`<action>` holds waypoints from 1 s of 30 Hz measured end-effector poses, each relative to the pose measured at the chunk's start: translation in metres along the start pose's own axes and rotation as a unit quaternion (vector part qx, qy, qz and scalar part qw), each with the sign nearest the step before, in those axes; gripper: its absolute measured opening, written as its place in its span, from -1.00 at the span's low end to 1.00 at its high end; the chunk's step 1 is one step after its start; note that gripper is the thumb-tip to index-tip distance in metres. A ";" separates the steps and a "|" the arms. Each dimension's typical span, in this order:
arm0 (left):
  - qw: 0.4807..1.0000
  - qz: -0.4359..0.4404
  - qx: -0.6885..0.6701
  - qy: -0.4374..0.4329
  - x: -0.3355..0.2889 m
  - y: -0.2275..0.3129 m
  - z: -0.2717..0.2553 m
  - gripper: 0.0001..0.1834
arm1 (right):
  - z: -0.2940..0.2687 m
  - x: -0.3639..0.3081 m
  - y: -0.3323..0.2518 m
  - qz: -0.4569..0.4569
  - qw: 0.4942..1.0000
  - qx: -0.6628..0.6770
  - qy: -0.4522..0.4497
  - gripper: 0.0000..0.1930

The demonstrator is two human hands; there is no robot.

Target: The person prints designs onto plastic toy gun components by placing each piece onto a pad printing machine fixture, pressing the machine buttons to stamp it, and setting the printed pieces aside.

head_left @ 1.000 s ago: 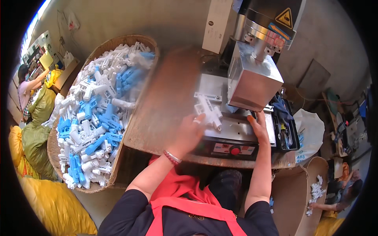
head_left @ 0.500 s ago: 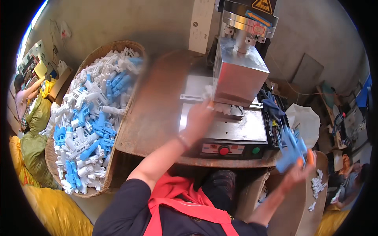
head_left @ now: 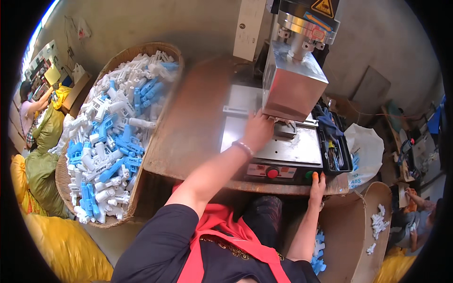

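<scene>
Head view: near the centre of the frame, a small holder (head_left: pixel 286 129) sits on the metal plate (head_left: pixel 302 147) of a press (head_left: pixel 309 21), just below its big shiny block (head_left: pixel 295 89); whether a piece lies in the holder is hard to tell. The left hand (head_left: pixel 259 131) reaches in beside the holder from the left, its fingertips partly hidden at the block's lower edge, so I cannot tell whether its fingers grip anything. The right hand (head_left: pixel 317 189), lower right of centre, has its fingers extended and released, the thumb at the green button (head_left: pixel 309 175). A red button (head_left: pixel 272 172) is on the same front panel. The press stands on a brown worktop (head_left: pixel 184 127), beside a black tray (head_left: pixel 348 158) of tools and a white plastic bag (head_left: pixel 370 141). A basket (head_left: pixel 163 45) heaped with white and blue toy guns (head_left: pixel 111 165) fills the left of the frame. At lower right, a carton (head_left: pixel 344 236) has blue pieces (head_left: pixel 319 257) by its left side. Yellow sacks (head_left: pixel 66 245) bulge at lower left; one co-worker (head_left: pixel 30 109) appears at upper left, another (head_left: pixel 420 218) at the right edge.
</scene>
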State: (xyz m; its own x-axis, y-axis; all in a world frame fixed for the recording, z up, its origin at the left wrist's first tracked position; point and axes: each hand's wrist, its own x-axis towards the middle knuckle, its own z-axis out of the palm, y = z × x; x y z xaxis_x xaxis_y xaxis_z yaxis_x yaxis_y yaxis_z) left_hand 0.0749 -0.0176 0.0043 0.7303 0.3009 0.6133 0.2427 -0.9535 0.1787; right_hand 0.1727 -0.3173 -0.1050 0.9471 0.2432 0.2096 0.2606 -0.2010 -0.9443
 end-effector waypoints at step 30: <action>0.953 -0.207 0.220 -0.020 -0.181 -0.371 -0.171 -0.69 | -0.012 -0.044 -0.040 -0.115 0.992 -0.014 0.049 -0.58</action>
State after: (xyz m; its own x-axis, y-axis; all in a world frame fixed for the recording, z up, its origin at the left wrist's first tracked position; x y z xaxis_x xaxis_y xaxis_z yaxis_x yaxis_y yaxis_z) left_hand -0.2569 0.2786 -0.0416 0.5355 0.6580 0.5294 0.7528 -0.6560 0.0538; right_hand 0.1227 -0.3315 -0.0739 0.8749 0.1931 0.4441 0.4763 -0.1778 -0.8611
